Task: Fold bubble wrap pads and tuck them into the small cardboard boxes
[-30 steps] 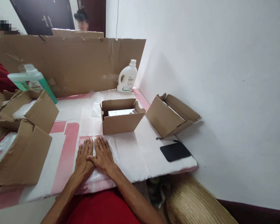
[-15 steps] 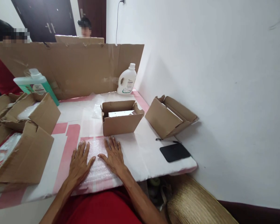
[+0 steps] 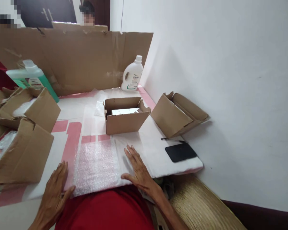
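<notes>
A sheet of clear bubble wrap [image 3: 94, 166] lies flat at the table's front edge. To its left is my left hand [image 3: 54, 188], open, its thumb by the sheet's lower left corner. My right hand [image 3: 138, 171] is open on the other side, fingers spread just past the sheet's right border, holding nothing. Whether its palm touches the table I cannot tell. Beyond the sheet stands an open cardboard box [image 3: 126, 123] with a white item [image 3: 124, 111] inside.
Several open cardboard boxes [image 3: 36, 150] crowd the left. Another cardboard box [image 3: 172, 118] leans by the wall, near a pen [image 3: 174, 140] and a black phone-like slab [image 3: 180, 152]. A green-liquid bottle [image 3: 36, 78] and white jug [image 3: 133, 75] stand before a cardboard partition [image 3: 81, 60]. People sit beyond it.
Both hands have come off the bubble wrap and moved apart, the left one toward the left and nearer me, the right one to the right. The camera view has tilted down slightly.
</notes>
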`<state>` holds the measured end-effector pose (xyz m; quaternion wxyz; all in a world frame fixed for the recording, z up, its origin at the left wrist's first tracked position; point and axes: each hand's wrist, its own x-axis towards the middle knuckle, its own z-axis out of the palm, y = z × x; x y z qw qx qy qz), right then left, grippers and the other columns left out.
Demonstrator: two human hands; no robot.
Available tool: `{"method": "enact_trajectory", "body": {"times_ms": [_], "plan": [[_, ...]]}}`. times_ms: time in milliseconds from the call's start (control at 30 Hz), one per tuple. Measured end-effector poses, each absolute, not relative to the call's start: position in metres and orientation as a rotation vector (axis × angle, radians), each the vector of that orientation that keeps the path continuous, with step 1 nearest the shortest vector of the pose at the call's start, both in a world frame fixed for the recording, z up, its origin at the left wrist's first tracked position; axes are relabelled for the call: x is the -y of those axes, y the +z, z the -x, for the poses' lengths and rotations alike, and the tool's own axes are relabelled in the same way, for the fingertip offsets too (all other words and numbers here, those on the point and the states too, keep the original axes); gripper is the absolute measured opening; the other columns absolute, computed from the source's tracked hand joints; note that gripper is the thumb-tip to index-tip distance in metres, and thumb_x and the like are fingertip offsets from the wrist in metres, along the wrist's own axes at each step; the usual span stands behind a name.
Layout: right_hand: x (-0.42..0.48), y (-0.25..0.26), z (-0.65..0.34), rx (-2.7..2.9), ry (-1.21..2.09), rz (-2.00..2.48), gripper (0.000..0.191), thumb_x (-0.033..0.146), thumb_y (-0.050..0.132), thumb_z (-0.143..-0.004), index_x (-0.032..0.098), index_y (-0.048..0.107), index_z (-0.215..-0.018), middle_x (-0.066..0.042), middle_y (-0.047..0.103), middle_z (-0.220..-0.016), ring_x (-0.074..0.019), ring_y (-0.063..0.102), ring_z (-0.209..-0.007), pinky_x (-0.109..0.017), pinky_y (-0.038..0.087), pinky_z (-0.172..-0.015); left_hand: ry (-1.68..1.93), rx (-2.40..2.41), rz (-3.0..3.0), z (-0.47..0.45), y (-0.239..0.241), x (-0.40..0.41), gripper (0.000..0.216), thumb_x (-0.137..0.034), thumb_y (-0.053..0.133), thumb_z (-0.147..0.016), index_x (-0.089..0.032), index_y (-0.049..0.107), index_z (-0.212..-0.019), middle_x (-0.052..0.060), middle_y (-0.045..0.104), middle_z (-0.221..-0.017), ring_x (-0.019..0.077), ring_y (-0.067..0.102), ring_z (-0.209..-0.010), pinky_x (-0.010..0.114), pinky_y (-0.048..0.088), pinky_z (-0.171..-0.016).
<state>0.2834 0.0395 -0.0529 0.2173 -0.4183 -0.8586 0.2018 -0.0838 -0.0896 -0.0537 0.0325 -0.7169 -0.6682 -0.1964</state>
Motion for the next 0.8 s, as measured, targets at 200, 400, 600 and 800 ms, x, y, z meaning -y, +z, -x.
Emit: {"method": "enact_trajectory", "body": {"times_ms": [200,400,600,800], "plan": [[-0.040,-0.046,-0.290,2.779,0.513,0.767,0.102,0.066,0.069,-0.082,0.018,0.025,-0.161,-0.013,0.026,-0.166,-0.0355,0.017,-0.155,-0.055,0.018,-0.125,-0.368,1.593,2.520,0.083,-0.042,0.085,0.085,-0.040,0.063,-0.084,-0.026,0.027,-0.159,0.011,0.046,-0.157,0.0318,0.045,-0.143,0.044,0.036,-0.117],[-0.027,-0.062,-0.287,2.765,0.456,0.678,0.071,0.040,0.061,-0.093,0.018,0.038,-0.156,-0.013,0.038,-0.161,-0.0295,0.028,-0.152,-0.049,0.027,-0.123,-0.519,1.632,2.564,0.080,-0.053,0.086,0.076,-0.022,0.053,-0.084,-0.027,0.032,-0.157,0.011,0.053,-0.152,0.0286,0.049,-0.140,0.044,0.038,-0.116],[-0.009,-0.062,-0.285,2.535,0.438,0.690,0.038,0.025,0.052,-0.099,0.021,0.060,-0.135,-0.011,0.066,-0.136,-0.0268,0.055,-0.130,-0.048,0.045,-0.108,-0.820,1.739,2.563,0.078,-0.053,0.102,0.052,-0.024,0.054,-0.090,-0.032,0.056,-0.141,0.009,0.065,-0.138,0.0268,0.059,-0.129,0.043,0.046,-0.106],[-0.022,-0.046,-0.258,2.165,0.633,0.968,0.022,0.022,0.046,-0.101,0.020,0.068,-0.099,-0.007,0.071,-0.094,-0.0239,0.059,-0.093,-0.041,0.050,-0.084,-1.235,2.309,2.289,0.066,-0.030,0.068,0.024,-0.046,0.060,-0.091,-0.026,0.074,-0.092,0.001,0.076,-0.087,0.0178,0.071,-0.081,0.027,0.057,-0.074]]}}
